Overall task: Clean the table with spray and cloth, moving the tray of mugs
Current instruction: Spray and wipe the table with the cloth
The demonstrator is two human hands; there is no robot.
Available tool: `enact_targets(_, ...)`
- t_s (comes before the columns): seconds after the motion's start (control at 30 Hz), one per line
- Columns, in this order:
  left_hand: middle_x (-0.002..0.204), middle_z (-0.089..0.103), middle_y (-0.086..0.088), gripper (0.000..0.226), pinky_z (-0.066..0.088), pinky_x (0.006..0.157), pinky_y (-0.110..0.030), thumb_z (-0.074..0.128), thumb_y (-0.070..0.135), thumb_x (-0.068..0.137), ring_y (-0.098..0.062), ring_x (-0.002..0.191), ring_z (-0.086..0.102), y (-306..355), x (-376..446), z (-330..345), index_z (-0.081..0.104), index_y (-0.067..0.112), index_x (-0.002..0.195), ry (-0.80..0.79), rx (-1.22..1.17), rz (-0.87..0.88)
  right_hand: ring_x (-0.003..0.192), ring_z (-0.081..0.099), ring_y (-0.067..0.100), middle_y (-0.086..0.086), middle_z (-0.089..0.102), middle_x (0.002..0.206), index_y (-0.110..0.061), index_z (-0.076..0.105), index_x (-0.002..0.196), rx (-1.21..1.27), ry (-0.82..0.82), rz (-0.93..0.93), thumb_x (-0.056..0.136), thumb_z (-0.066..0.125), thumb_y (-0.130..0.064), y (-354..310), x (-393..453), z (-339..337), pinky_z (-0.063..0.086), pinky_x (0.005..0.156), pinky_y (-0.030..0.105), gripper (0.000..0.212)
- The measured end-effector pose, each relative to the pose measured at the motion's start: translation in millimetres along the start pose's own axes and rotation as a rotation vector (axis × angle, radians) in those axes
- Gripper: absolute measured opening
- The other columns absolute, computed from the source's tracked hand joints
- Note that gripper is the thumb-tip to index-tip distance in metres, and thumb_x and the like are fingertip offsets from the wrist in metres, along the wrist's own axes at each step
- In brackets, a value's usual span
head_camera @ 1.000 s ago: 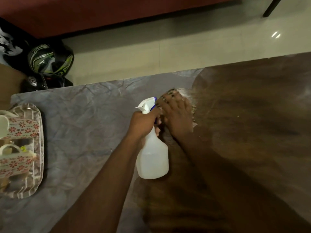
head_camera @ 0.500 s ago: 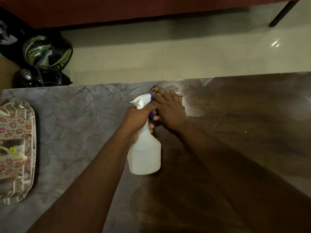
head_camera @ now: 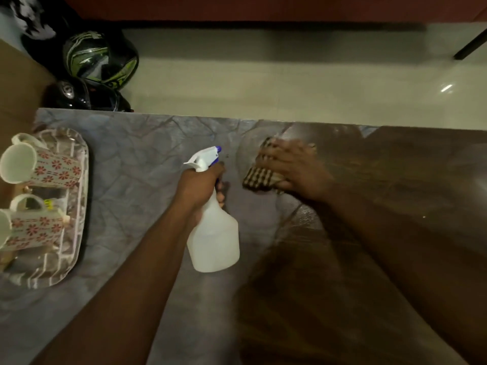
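My left hand (head_camera: pixel 201 187) grips the neck of a white spray bottle (head_camera: pixel 214 241) with a blue-tipped nozzle, held upright over the middle of the table (head_camera: pixel 137 164). To its right, my right hand (head_camera: pixel 292 167) presses flat on a checked brown cloth (head_camera: pixel 259 177) against the tabletop, near the far edge. A patterned tray (head_camera: pixel 76 233) sits at the table's left end. Two white mugs with red flowers stand on it, one mug (head_camera: pixel 39 164) farther from me and the other mug (head_camera: pixel 34 227) closer.
Two motorcycle helmets, a black-and-green helmet (head_camera: pixel 101 59) and a black helmet (head_camera: pixel 81 96), lie on the floor beyond the table's far left corner. Pale floor tiles (head_camera: pixel 263 83) run past the far edge. The table's right half looks darker and wet.
My right hand and the cloth have slid right, away from the bottle, opening a gap between the hands. The view has shifted, showing more of the tray and mugs.
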State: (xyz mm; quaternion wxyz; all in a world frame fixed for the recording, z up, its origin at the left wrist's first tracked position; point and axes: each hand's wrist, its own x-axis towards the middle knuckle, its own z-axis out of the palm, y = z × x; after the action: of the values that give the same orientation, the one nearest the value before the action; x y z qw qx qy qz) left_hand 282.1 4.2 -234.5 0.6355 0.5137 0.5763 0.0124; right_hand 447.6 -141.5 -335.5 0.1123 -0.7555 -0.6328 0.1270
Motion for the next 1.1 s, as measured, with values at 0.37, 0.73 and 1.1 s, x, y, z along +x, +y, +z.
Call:
enact_targets(0.37,0.057,0.055,-0.009,0.024,0.042,0.04,-0.022,0.061,0.019,0.089,-0.016,0.035,0.046,-23.1,-15.2,-43.7,0.059,0.008,0.068,-0.044,0.016,0.006,0.141,0.026,0.028,0.001,0.039,0.149,-0.028,0.046,0.138,0.045,-0.076,-0.122,0.087,0.053,-0.037,-87.9,2.0,17.2,0.017,0.113,0.05,0.052)
enact_targets(0.73,0.065,0.064,-0.01,0.013,0.04,0.039,-0.022,0.064,0.02,0.091,-0.015,0.035,0.047,-96.6,-55.7,-61.6,0.067,0.02,0.103,-0.187,0.066,-0.031,0.141,0.028,0.023,-0.003,0.041,0.148,-0.026,0.047,0.136,0.034,-0.031,0.045,0.085,0.046,-0.042,-142.4,-5.5,39.6,0.017,0.112,0.043,0.054)
enact_targets(1.1,0.06,0.063,-0.011,0.016,0.046,0.047,-0.032,0.067,0.02,0.08,-0.022,0.046,0.055,-189.8,-108.7,-74.7,0.067,0.011,0.093,-0.138,0.108,-0.127,0.143,0.021,0.023,-0.004,0.034,0.152,-0.033,0.04,0.14,0.024,-0.085,0.092,0.083,0.051,-0.04,-180.3,-24.1,46.4,0.016,0.112,0.047,0.058)
